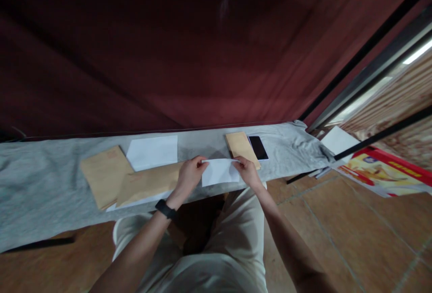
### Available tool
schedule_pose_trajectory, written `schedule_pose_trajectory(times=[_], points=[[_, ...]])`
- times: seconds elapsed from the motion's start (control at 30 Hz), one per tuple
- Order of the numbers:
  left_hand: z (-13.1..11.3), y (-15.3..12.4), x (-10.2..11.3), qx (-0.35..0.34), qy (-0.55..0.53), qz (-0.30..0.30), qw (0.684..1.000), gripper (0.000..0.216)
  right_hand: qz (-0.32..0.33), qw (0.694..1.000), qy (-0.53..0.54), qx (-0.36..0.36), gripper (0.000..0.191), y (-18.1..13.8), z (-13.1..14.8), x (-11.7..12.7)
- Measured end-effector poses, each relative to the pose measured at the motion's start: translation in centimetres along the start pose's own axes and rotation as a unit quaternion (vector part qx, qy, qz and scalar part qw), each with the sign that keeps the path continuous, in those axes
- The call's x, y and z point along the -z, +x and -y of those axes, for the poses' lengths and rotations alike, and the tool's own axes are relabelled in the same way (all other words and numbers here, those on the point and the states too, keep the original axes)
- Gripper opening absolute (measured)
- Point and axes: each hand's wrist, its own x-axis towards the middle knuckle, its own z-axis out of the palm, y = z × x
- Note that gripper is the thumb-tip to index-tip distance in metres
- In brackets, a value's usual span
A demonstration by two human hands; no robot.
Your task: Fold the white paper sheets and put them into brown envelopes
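A small white sheet of paper [220, 173] is stretched between my two hands over the front edge of the cloth-covered table. My left hand [191, 175] pinches its upper left corner, and a dark band circles that wrist. At the upper right corner, my right hand [248, 171] grips the same sheet between thumb and fingers. Left of my left hand lies a long brown envelope [148, 181], partly over a white sheet. Just beyond my right hand rests a smaller brown envelope [241, 146].
A stack of brown envelopes [104, 171] and white paper [155, 151] lie on the grey cloth [283, 149] to the left. A dark phone [258, 147] sits at the right. A dark red curtain [202, 59] hangs behind; a colourful box [381, 171] stands lower right.
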Motion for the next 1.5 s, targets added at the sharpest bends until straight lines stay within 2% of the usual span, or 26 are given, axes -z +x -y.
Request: schedule_pose_trajectory(times=[0.1, 0.2, 0.3, 0.4, 0.53, 0.67, 0.73, 0.8, 0.87, 0.93, 1.03, 1.13, 1.23, 1.3, 1.4, 1.5], points=[[1.8, 0.3, -2.1, 0.070, -0.187, -0.008, 0.980, 0.022, -0.039, 0.997, 0.015, -0.062, 0.020, 0.2, -0.4, -0.7], [2.9, -0.7, -4.2, 0.118, -0.207, -0.006, 0.971, 0.020, -0.056, 0.993, 0.020, -0.097, 0.018, -0.1, -0.9, -2.2], [3.1, -1.9, -5.3, 0.134, -0.185, -0.021, 0.973, 0.011, -0.063, 0.990, 0.036, -0.117, 0.018, -0.4, -1.4, -3.5], [3.1, -2.5, -5.4, 0.144, -0.175, -0.038, 0.973, 0.008, -0.055, 0.986, 0.074, -0.139, 0.019, -1.0, -1.7, -4.3], [3.4, -2.7, -4.7, 0.147, -0.189, -0.047, 0.970, 0.014, -0.008, 0.973, 0.164, -0.164, 0.023, -2.3, -1.5, -4.2], [2.9, -3.3, -3.1, 0.111, -0.262, 0.047, 0.958, 0.024, 0.007, 0.946, 0.267, -0.186, 0.027, -2.8, -0.2, -2.4], [2.2, -3.6, -2.0, 0.069, -0.229, 0.050, 0.970, 0.018, 0.000, 0.935, 0.311, -0.168, 0.024, -2.4, 1.0, -1.1], [1.5, -3.8, -1.0, 0.005, -0.141, -0.010, 0.990, 0.015, -0.001, 0.945, 0.310, -0.105, 0.017, -2.0, 2.2, 0.2], [1.0, -3.8, -0.2, -0.076, -0.054, -0.059, 0.994, 0.026, -0.013, 0.949, 0.309, -0.066, 0.013, -1.7, 2.9, 0.9], [1.1, -3.9, 0.1, -0.153, -0.004, -0.066, 0.986, 0.032, -0.019, 0.934, 0.347, -0.085, 0.021, -1.8, 3.1, 1.0], [2.2, -4.4, -0.3, -0.223, 0.008, -0.053, 0.973, 0.032, -0.005, 0.889, 0.415, -0.193, 0.037, -2.5, 2.1, 0.4], [3.4, -5.5, -1.2, -0.239, -0.003, -0.027, 0.971, 0.031, 0.026, 0.864, 0.419, -0.278, 0.036, -3.4, 0.6, -0.4], [3.8, -6.6, -1.7, -0.243, 0.019, 0.024, 0.969, 0.031, 0.089, 0.865, 0.392, -0.300, 0.035, -4.3, -0.5, -1.0], [3.7, -6.9, -1.5, -0.249, 0.069, 0.058, 0.964, 0.039, 0.110, 0.870, 0.377, -0.298, 0.034, -4.7, -0.9, -1.3], [4.0, -6.6, 0.1, -0.235, 0.180, 0.087, 0.951, 0.066, 0.068, 0.892, 0.363, -0.260, 0.034, -4.6, -1.4, -1.8], [5.7, -5.4, 2.9, -0.149, 0.259, 0.083, 0.951, 0.100, 0.003, 0.907, 0.359, -0.220, 0.038, -4.1, -1.8, -2.5]])
